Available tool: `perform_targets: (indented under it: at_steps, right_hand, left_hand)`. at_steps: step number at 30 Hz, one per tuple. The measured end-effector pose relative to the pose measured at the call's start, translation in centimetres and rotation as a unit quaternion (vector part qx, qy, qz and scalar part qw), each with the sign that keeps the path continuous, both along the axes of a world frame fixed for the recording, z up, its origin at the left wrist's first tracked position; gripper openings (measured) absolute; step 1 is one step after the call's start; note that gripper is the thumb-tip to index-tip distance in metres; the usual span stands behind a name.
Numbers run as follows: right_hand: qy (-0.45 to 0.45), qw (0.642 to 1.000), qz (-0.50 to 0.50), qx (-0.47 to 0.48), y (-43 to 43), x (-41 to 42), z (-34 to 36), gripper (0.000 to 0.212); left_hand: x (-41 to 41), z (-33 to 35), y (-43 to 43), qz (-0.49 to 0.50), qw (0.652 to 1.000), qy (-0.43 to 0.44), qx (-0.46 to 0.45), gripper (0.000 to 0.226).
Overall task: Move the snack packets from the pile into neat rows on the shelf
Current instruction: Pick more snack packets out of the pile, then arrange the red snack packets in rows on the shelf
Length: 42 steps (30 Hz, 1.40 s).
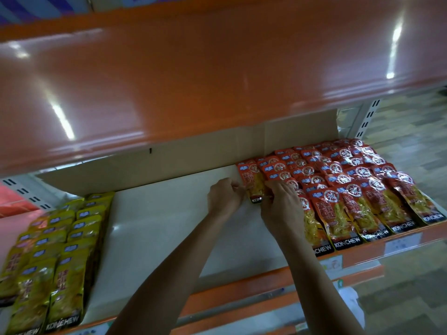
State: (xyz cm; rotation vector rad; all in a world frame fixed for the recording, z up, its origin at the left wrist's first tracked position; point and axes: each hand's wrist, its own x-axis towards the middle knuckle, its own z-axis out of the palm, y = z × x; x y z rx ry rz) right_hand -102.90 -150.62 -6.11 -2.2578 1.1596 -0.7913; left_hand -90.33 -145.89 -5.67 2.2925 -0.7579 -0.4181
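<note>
Red snack packets lie in overlapping rows on the right part of the white shelf. At the left end of those rows lies one red packet with a black bottom strip. My left hand pinches its left edge with curled fingers. My right hand lies over the neighbouring packets on the right, its fingers bent down onto the packet's lower edge. A pile of packets is not in view.
Yellow snack packets lie in rows at the shelf's left end. A cardboard sheet stands along the back. An orange upper shelf overhangs close above. The orange front rail carries price tags.
</note>
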Motion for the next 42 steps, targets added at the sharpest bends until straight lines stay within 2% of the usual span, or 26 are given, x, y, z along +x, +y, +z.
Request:
perform_targets:
  at_steps: [8, 15, 21, 26, 31, 36, 42]
  right_hand:
    - [0.016, 0.996, 0.089, 0.012, 6.9, 4.0, -1.0, 0.04]
    - [0.011, 0.982, 0.188, -0.021, 17.6, 10.0, -0.8, 0.034]
    - [-0.034, 0.964, 0.261, -0.041, 30.3, 15.2, 0.4, 0.027]
    - [-0.023, 0.95, 0.311, -0.025, 40.3, 19.3, 0.2, 0.042]
    - [-0.024, 0.943, 0.333, -0.017, 48.2, 22.0, 0.2, 0.041]
    - [0.025, 0.928, 0.37, -0.024, 53.6, 25.2, 0.4, 0.041]
    - [0.038, 0.907, 0.419, -0.001, 59.2, 30.9, -0.2, 0.041]
  left_hand:
    - [1.1, 0.1, 7.6, -0.064, 0.982, -0.179, 0.003, 0.031]
    - [4.9, 0.5, 20.3, 0.004, 0.962, -0.272, -0.016, 0.027]
    - [9.4, 0.9, 33.9, 0.064, 0.943, -0.327, 0.003, 0.025]
    - [12.4, 1.1, 44.8, 0.121, 0.933, -0.338, -0.007, 0.03]
    - [15.3, 0.6, 53.5, 0.173, 0.922, -0.345, 0.015, 0.035]
    - [17.6, 0.2, 60.0, 0.226, 0.922, -0.311, 0.042, 0.044]
    - [21.8, -0.6, 66.7, 0.294, 0.911, -0.28, 0.074, 0.05]
